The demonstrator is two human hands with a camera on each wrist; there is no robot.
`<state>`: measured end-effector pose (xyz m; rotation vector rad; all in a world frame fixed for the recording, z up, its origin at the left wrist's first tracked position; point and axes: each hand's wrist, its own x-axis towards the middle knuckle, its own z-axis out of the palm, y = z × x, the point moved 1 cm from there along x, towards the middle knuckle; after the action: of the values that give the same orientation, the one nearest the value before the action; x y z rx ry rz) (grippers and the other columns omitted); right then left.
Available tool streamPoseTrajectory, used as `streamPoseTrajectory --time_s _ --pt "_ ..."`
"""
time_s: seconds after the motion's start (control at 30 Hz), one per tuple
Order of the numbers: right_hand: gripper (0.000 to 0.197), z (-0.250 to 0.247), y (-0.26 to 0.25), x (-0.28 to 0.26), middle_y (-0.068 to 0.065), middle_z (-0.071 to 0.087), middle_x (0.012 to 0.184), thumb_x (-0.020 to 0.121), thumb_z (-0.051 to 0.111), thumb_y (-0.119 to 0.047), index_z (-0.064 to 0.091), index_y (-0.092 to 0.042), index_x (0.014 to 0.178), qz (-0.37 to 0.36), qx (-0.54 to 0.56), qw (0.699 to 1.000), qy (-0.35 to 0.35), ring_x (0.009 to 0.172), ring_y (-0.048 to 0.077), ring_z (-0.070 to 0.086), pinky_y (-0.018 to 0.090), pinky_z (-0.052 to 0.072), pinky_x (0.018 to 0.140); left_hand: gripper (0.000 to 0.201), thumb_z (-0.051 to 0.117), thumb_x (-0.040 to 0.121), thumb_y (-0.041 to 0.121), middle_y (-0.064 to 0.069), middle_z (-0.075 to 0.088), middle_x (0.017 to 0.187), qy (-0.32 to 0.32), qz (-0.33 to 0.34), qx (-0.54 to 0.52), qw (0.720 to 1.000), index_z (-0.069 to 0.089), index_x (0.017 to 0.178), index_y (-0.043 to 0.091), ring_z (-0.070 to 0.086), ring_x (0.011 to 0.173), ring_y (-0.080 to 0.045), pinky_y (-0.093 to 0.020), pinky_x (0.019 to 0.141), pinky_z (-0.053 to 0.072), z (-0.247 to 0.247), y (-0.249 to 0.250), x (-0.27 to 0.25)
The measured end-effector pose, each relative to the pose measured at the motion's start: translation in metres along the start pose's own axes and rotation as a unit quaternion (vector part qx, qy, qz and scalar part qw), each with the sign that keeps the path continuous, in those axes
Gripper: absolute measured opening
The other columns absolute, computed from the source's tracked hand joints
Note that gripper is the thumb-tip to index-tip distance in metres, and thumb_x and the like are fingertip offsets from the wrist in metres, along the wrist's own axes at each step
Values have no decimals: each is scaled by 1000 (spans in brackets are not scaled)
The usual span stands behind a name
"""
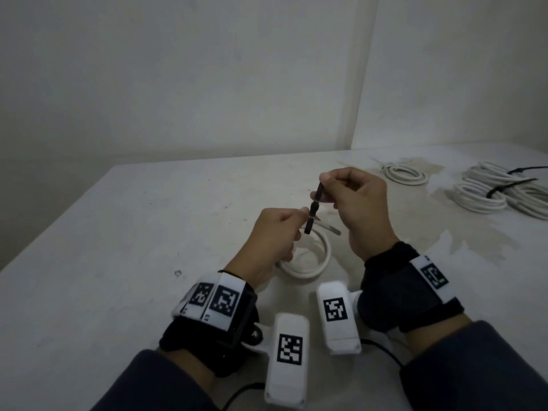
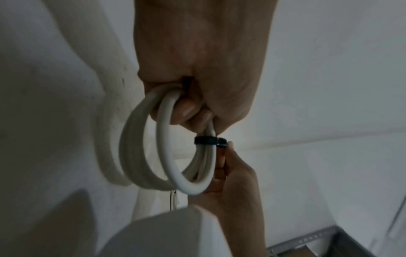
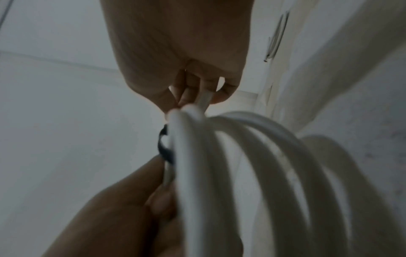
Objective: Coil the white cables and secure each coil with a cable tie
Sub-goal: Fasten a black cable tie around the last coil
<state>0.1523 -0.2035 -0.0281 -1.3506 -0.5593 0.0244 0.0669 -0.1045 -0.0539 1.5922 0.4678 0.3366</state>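
Left hand (image 1: 268, 234) curled around the top of a small coil of white cable (image 1: 305, 259), fingers (image 2: 186, 111) hooked through the loops in the left wrist view, thumb and forefinger pinching the lower part of a black cable tie (image 1: 312, 210). Right hand (image 1: 354, 200) just beside and a little higher, thumb and forefinger pinching the upper end of the same tie, the other fingers curled in. Tie standing nearly upright between the two hands, its band wrapped around the gathered strands (image 2: 206, 140) where they bunch below the left fingers; a dark sliver of it beside the strands from the right wrist (image 3: 163, 147). Coil hanging from the left hand just over the white table (image 1: 133, 232), whether touching or clear of it not certain. A loose cable end (image 1: 332, 229) jutting right from under the hands. Farther right on the table, well apart, a smaller white coil (image 1: 406, 175), and beyond it larger bundled white coils (image 1: 498, 194) cinched with a dark tie (image 1: 504, 186). Plain pale walls (image 1: 207, 69) meeting in a corner behind.
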Motion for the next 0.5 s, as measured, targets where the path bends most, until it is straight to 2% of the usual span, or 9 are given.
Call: streamPoseTrajectory --time_s 0.07,0.13,0.2,0.27,0.4,0.47,0.5 --pt "16 2 -5 -4 17 61 76 88 63 -1 61 -7 74 -2 21 1000 -16 55 9 68 9 43 50 32 49 98 30 8 37 46 8 -29 -16 999 71 97 6 28 35 -6 -15 37 25 0 -4 1" --pt "18 5 -10 -9 16 60 71 87 63 1 60 -6 71 -1 38 997 -69 57 14 68 10 42 50 30 49 98 27 7 37 44 29 -49 -30 998 69 91 5 29 35 -7 -16 36 25 -3 -6 3" --pt "20 9 -11 -13 16 60 67 86 63 3 60 -6 69 1 41 990 -135 62 23 66 10 42 50 30 49 97 22 3 37 49 43 -54 -33 997 67 77 9 28 40 -11 -19 39 25 -7 -8 6" --pt "19 11 -11 -15 17 60 68 85 63 3 60 -6 69 7 43 984 -174 66 27 65 11 42 51 29 50 96 22 0 36 55 50 -45 -28 997 64 74 10 28 45 -13 -21 40 25 -10 -10 7" --pt "15 10 -8 -10 5 69 69 88 64 -8 62 -13 74 32 42 984 -171 74 22 69 15 41 56 32 45 100 27 3 36 59 37 -18 -31 999 69 91 8 29 47 -11 -19 41 27 -14 -14 6" --pt "11 8 -6 -8 6 68 76 85 67 -7 62 -14 77 9 8 986 -169 75 15 68 13 44 60 34 43 101 30 5 36 58 26 -18 -43 999 69 99 8 30 46 -8 -17 40 27 -15 -14 6" --pt "12 8 -6 -8 6 67 78 83 70 -5 63 -14 78 -5 -23 984 -177 73 12 67 13 46 62 33 44 101 31 6 36 56 20 -19 -51 998 69 98 10 31 45 -7 -16 39 27 -15 -14 5"
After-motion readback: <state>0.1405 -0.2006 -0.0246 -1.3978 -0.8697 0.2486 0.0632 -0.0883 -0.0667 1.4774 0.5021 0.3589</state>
